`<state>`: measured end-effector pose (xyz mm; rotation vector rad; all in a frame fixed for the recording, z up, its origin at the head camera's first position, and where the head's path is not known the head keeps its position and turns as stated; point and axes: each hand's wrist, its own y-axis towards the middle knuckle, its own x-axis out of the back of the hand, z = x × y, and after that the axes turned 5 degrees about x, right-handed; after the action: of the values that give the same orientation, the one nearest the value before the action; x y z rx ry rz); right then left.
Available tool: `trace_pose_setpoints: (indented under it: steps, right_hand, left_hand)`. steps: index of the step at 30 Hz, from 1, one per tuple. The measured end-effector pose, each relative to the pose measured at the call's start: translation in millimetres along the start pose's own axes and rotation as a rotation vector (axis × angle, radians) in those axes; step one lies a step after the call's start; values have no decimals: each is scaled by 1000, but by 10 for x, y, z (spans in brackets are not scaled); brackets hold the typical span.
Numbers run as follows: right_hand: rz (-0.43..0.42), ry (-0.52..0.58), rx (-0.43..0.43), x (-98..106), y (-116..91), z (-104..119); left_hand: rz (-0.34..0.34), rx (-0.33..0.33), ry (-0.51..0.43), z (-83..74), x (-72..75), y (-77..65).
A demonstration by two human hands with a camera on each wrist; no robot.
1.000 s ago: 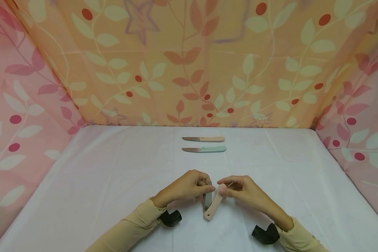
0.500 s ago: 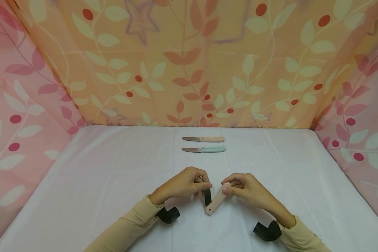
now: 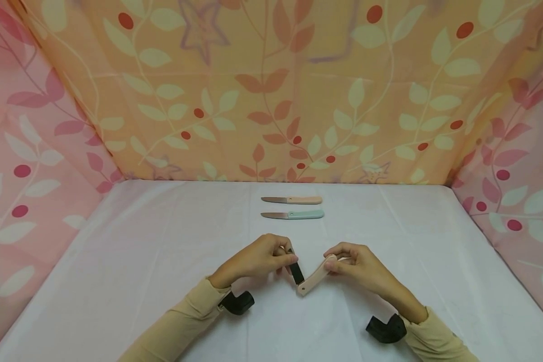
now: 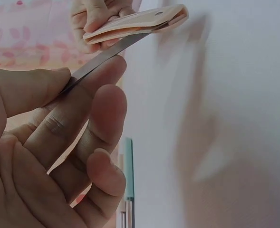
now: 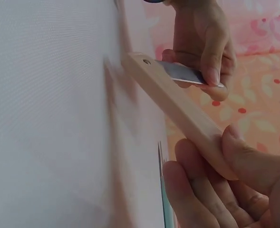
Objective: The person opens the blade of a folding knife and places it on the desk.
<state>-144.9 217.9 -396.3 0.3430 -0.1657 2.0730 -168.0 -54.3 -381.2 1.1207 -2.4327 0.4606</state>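
A folding knife with a pale pink handle (image 3: 315, 276) is held between both hands above the white table, its blade partly swung out in a V. My left hand (image 3: 269, 256) pinches the metal blade (image 4: 99, 59) between thumb and fingers. The far end of the handle (image 5: 182, 109) is gripped by my right hand (image 3: 359, 266), thumb on one side and fingers on the other. The pivot end, with a small round rivet, points down and toward me. In the left wrist view the blade comes out of the handle's slot.
Two unfolded knives lie parallel farther back on the white cloth (image 3: 185, 226), one with a beige handle (image 3: 305, 200), one with a mint green handle (image 3: 306, 214). Patterned curtains (image 3: 271, 100) stand behind and at both sides. Black wrist mounts (image 3: 237, 303) sit at both wrists.
The angle between blade and handle has widened. Both hands have moved apart and slightly away from me, lifting the pink knife along. The two knives at the back have stayed put.
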Motion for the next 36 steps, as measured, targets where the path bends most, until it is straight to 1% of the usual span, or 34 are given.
trace_pose_setpoints:
  steps: [6,15,24,30,36]
  right_hand:
    - [-22,59,-25,44,4,-33]
    - [-74,68,-36,82,-8,-23]
    - [-171,90,-8,118,-6,-60]
    - [-202,119,5,132,-13,-40]
    - [-223,166,11,146,-17,-22]
  left_hand:
    - [9,11,-13,-3,51,-9]
    - [37,6,-62,5,80,-22]
    - [24,21,-80,23,113,-12]
    - [31,26,-89,48,138,-10]
    - [42,40,-69,48,163,-27]
